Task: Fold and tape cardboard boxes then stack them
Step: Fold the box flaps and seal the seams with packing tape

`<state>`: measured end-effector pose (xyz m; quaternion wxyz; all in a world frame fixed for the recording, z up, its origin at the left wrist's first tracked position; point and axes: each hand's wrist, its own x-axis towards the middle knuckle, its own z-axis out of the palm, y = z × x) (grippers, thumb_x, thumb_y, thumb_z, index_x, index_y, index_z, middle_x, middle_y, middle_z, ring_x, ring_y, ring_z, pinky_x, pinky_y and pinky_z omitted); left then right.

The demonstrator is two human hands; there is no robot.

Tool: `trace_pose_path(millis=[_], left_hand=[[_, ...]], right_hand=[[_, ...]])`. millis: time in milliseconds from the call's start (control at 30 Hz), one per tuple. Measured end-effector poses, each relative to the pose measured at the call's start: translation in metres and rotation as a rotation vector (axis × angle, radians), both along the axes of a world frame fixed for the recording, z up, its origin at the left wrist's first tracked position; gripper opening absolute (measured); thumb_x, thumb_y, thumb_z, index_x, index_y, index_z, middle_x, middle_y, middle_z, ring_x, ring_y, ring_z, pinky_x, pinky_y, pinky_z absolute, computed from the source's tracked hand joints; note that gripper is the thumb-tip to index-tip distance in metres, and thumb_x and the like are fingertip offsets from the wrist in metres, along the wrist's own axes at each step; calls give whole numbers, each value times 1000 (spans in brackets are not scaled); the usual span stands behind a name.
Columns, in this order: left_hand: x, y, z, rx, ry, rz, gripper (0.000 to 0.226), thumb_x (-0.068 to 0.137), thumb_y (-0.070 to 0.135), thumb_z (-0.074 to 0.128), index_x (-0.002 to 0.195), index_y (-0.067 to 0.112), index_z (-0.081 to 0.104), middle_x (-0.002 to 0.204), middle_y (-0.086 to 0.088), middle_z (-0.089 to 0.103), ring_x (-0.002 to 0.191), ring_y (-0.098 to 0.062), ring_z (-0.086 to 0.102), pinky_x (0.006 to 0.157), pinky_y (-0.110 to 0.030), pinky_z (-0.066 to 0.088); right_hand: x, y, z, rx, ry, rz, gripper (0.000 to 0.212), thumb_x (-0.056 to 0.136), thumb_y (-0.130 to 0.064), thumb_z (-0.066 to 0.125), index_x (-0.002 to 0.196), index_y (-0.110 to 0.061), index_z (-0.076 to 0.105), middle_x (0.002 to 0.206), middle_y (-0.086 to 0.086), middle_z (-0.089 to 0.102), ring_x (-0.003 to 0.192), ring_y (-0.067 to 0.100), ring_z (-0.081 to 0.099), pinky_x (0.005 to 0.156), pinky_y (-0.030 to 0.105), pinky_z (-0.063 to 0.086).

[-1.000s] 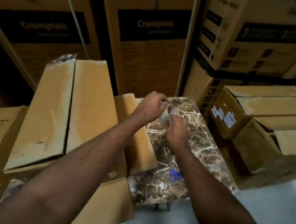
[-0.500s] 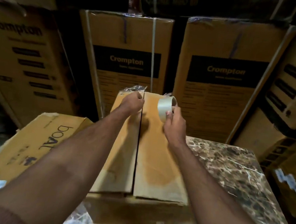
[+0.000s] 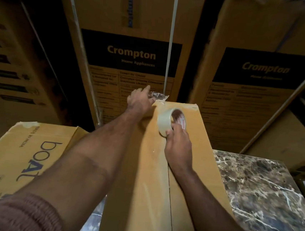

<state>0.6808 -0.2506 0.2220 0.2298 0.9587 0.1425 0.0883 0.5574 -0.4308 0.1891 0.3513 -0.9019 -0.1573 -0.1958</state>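
With the box [image 3: 163,172] folded shut on the marbled surface [image 3: 263,196], we press the tape's free end at its far edge with the left hand [image 3: 140,103], fingers clamped on the roll [image 3: 168,121] in the right hand [image 3: 178,145]; the seam's taping barely begun, stacking remains.

I see a plain tan cardboard box [image 3: 153,180] under my arms, and the tape roll [image 3: 167,122] is pale cream outside with a red-and-white printed core. The counter [image 3: 263,196] is dark brown marble veined with white. The stacked Crompton cartons [image 3: 134,20] are tan with black panels and gold lettering. The boAt box [image 3: 22,158] is tan with dark blue letters. My sleeve [image 3: 19,214] is a dusty pink ribbed knit.
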Motion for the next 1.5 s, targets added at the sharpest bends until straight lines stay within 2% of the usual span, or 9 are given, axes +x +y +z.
trace_pose_path(millis=[133, 233, 333, 500, 667, 833, 1033, 1300, 1500], left_hand=[[38, -5, -5, 0, -8, -55, 62, 96, 48, 58, 152, 33, 37, 145, -5, 50, 132, -28, 44, 113, -50, 34], [54, -9, -18, -75, -85, -13, 27, 97, 40, 60, 121, 29, 66, 117, -2, 66, 100, -17, 58, 80, -34, 50], [68, -5, -14, -275, -156, 3, 14, 99, 31, 60, 104, 21, 68, 97, 5, 63, 79, -7, 55, 59, -20, 38], [82, 21, 8, -481, -286, 56, 16, 100, 28, 58, 102, 16, 67, 102, 0, 66, 93, -16, 60, 81, -34, 53], [70, 23, -9, -377, -222, -49, 14, 99, 26, 60, 97, 14, 67, 96, 2, 64, 90, -16, 60, 76, -32, 51], [73, 12, -22, -406, -104, -81, 9, 96, 16, 63, 92, 24, 67, 105, 4, 67, 96, -15, 62, 84, -32, 55], [76, 12, -22, -352, -36, -153, 19, 86, 34, 77, 84, 27, 60, 111, -1, 56, 95, -19, 59, 85, -40, 55], [81, -11, -14, -218, -75, -40, 12, 98, 34, 60, 87, 29, 57, 82, 8, 60, 85, -19, 57, 91, -42, 41], [94, 26, 2, -967, -219, 206, 4, 103, 15, 51, 104, 13, 55, 104, -10, 64, 76, -15, 66, 55, -24, 56]], right_hand=[[9, 4, -9, 4, 1, -22, 19, 102, -19, 44, 111, -8, 56, 96, 9, 63, 90, 24, 53, 67, 31, 36], [11, 5, -17, 11, 19, -47, 26, 100, -24, 39, 108, -8, 57, 94, 9, 63, 88, 24, 54, 67, 31, 35], [16, -1, -20, 33, 44, -89, 22, 103, -25, 38, 104, -10, 55, 90, 5, 59, 84, 23, 52, 65, 31, 33], [21, -5, -31, -76, -11, -26, 25, 101, -29, 37, 100, -12, 55, 86, 3, 57, 82, 22, 49, 65, 33, 36], [42, 5, -3, 215, 26, -154, 18, 106, -24, 44, 114, -14, 56, 87, 4, 61, 76, 20, 57, 56, 14, 35], [61, 14, 31, 270, -46, -111, 14, 104, -30, 42, 108, -22, 53, 90, 3, 67, 79, 20, 65, 59, 39, 57], [42, 46, -8, 93, 30, 14, 23, 102, -30, 37, 108, -14, 52, 90, 5, 62, 78, 23, 56, 60, 41, 48], [38, 48, -21, -47, -26, 28, 22, 99, -22, 42, 110, -7, 54, 88, 12, 59, 82, 29, 50, 64, 38, 37], [40, 45, -32, -155, -49, -11, 19, 99, -25, 40, 103, -11, 53, 85, 7, 59, 79, 25, 48, 63, 36, 39]])
